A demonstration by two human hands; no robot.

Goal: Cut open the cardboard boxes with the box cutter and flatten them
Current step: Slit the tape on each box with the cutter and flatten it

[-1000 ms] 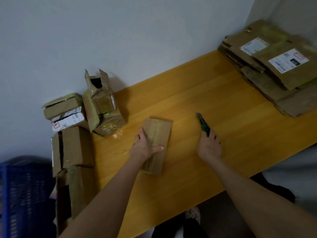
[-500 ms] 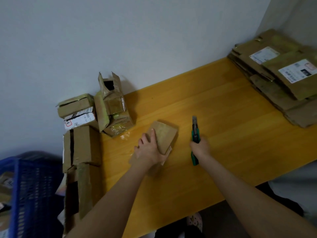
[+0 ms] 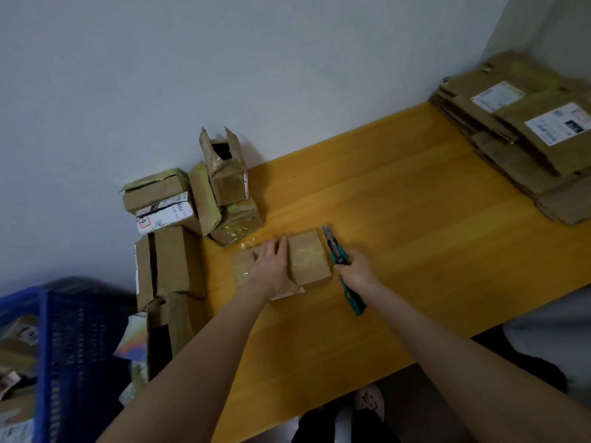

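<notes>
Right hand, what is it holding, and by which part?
The right hand grips the green box cutter around the middle of its handle; blade end and tail stick out.

I see a yellow wooden counter [image 3: 415,219] crossing the middle of the frame, set against a pale wall [image 3: 224,75]. At lower left stands a blue crate [image 3: 73,346]. At bottom centre, below the counter's edge, I make out a patterned slipper [image 3: 369,399].
</notes>
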